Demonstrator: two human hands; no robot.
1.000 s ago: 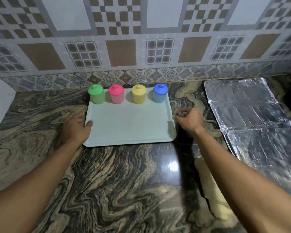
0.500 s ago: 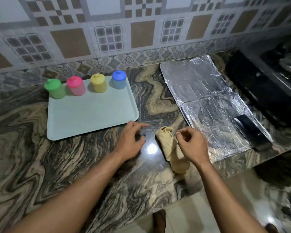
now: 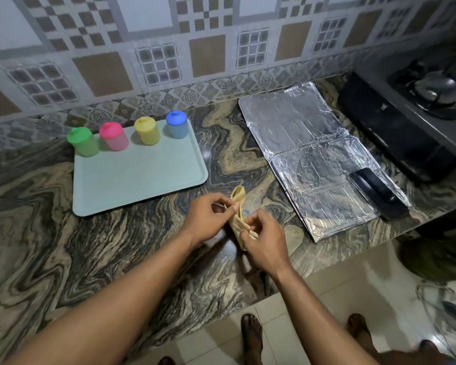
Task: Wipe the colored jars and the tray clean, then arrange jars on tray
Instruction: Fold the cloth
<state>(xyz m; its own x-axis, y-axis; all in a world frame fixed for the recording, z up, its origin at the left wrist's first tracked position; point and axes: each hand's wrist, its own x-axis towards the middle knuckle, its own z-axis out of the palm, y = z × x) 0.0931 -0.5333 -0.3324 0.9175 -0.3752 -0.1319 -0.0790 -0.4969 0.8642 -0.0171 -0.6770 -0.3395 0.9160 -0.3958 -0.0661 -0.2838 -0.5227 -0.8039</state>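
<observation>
Both hands pinch the cloth (image 3: pixel 239 214), left hand (image 3: pixel 208 217) up top, right hand (image 3: pixel 263 241) at its near end (long axis pointing away), tray (image 3: pixel 142 180) with four jars (image 3: pixel 146 130) to its back-left, left hand nearer.

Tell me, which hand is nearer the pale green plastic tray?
Left. The left hand sits just off the pale green plastic tray's near right corner, pinching the tan cloth; the right hand grips that cloth farther right, nearer the counter edge.
</observation>
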